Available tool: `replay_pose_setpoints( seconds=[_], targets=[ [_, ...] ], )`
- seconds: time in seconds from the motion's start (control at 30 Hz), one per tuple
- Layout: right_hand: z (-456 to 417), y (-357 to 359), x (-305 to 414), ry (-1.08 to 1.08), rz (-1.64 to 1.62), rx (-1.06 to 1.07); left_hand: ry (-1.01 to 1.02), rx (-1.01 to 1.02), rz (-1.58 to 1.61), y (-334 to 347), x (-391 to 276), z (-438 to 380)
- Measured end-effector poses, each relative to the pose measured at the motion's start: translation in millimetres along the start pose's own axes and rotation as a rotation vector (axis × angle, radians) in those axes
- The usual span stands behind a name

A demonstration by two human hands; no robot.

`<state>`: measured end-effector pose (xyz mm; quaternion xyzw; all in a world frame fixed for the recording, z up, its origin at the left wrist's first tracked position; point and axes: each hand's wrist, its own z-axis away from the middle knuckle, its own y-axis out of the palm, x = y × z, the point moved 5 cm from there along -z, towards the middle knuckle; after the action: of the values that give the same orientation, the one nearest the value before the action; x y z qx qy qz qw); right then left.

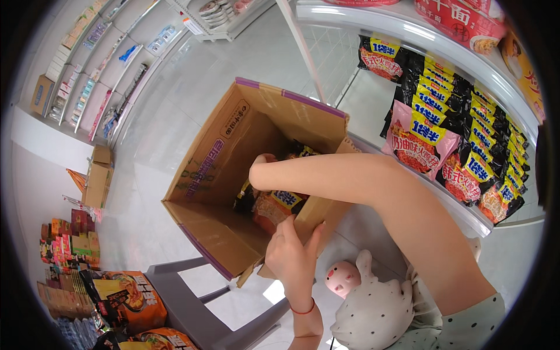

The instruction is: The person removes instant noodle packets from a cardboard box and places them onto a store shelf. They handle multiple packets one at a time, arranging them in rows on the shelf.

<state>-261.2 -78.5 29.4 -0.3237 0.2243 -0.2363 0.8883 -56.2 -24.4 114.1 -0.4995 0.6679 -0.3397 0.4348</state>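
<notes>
A tall open cardboard box (218,144) is tilted in front of me, its flaps spread. Packets of instant noodles (273,210) in black wrappers with yellow labels lie deep inside. My left hand (291,253), with a red cord bracelet at the wrist, grips the near edge of the box, its thumb over the flap. Across the box's right side my right arm reaches in. The bent right hand (261,170) is over the packets; its fingers are mostly hidden by the wrist, so I cannot see what it holds.
At right, a shelf (459,214) bears rows of noodle packets (420,135), with noodle bowls (459,22) above. A grey plastic stool (188,302) stands lower left beside orange noodle packs (127,302). A pink pig figure (343,278) is near my dotted clothing. Stocked shelving (96,65) lines the far left.
</notes>
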Motion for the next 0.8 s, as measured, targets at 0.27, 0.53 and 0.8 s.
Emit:
replay_pose_setpoints(
  seconds=[0.27,0.53,0.8],
  targets=[
    [-47.6,27.1,-0.7,-0.158,-0.055,-0.105,0.102,0.23,0.073,-0.5,-29.2,37.5],
    [-16.6,45.8,-3.6,-0.339,-0.292,-0.048,0.158,0.336,0.039,7.6,-35.9,53.0],
    [-24.5,68.2,-2.4,-0.211,-0.893,-0.214,0.125,0.334,0.048,8.4,-38.1,48.9]
  ],
)
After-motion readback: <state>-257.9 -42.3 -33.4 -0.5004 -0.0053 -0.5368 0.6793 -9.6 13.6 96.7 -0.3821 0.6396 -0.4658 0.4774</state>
